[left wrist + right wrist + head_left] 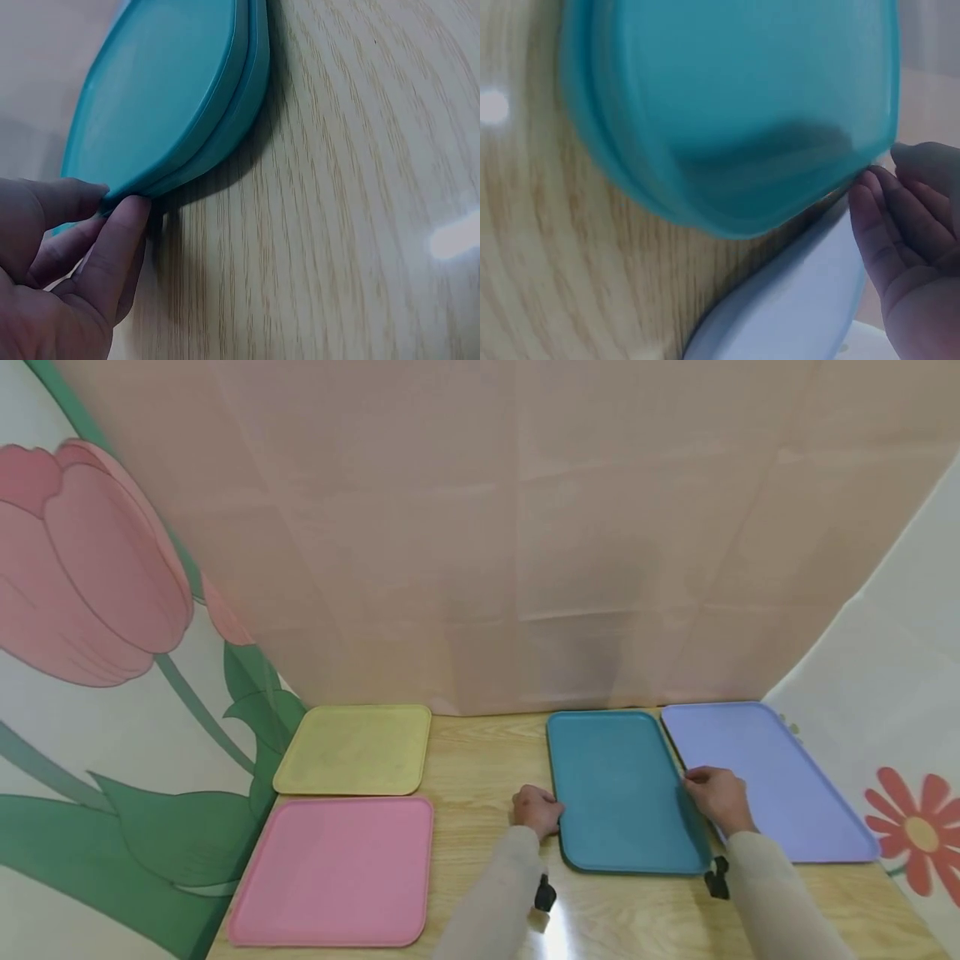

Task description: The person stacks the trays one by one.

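Observation:
A teal tray (626,785) lies on the wooden table between my two hands. In the left wrist view its edge (195,142) shows two layers, like one tray stacked on another. My left hand (537,810) pinches the tray's left rim, thumb on top and fingers below. On the opposite side, my right hand (718,795) pinches the right rim, also seen in the right wrist view with its thumb (919,159) at the edge. The fingertips below the rim are partly hidden.
A lavender tray (780,793) lies close to the teal one, partly under my right forearm. On the left, a yellow tray (356,750) lies behind a pink tray (337,872). A pinkish cloth backdrop (480,543) rises along the table's far edge.

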